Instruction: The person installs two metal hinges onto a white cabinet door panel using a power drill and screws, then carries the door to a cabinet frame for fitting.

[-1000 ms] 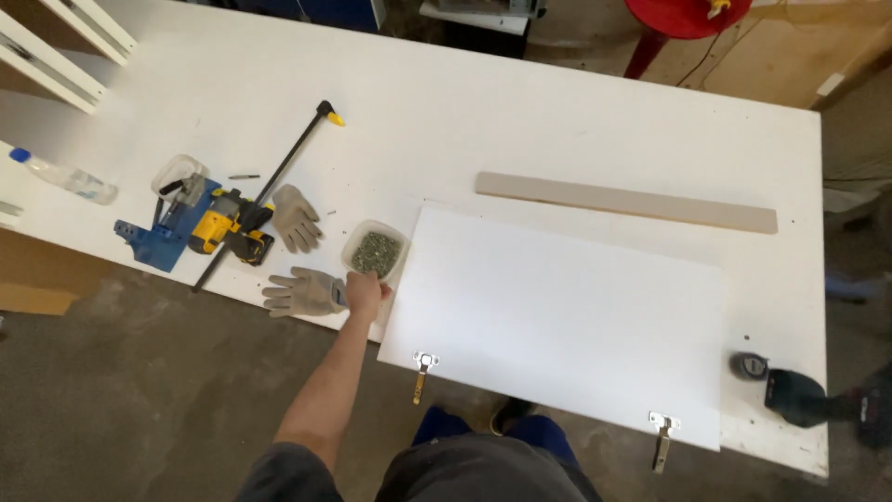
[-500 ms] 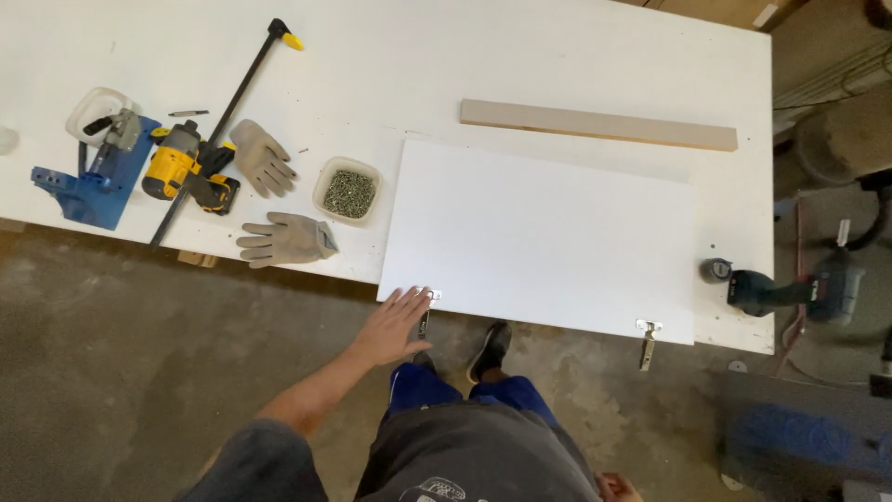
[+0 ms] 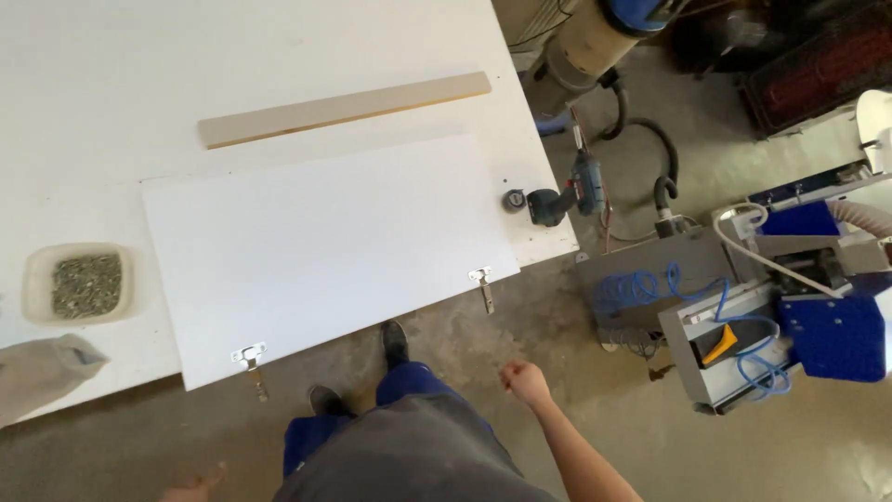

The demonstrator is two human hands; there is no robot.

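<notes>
A white cabinet door panel lies flat on the white workbench, its front edge overhanging. Two metal hinges hang off that edge: one at the left, one at the right. My right hand is a loose fist held in the air below the right hinge, holding nothing. My left hand shows only partly at the bottom edge, fingers apart, well below the table. Neither hand touches anything.
A plastic tub of screws and a grey work glove sit at the left. A narrow wooden strip lies behind the panel. A blue cordless drill rests at the table's right corner. Machines and hoses stand on the floor at the right.
The view has swung right, so the clamp and yellow tool have left the frame. My left hand has dropped from the panel's front edge; my right hand has come into view.
</notes>
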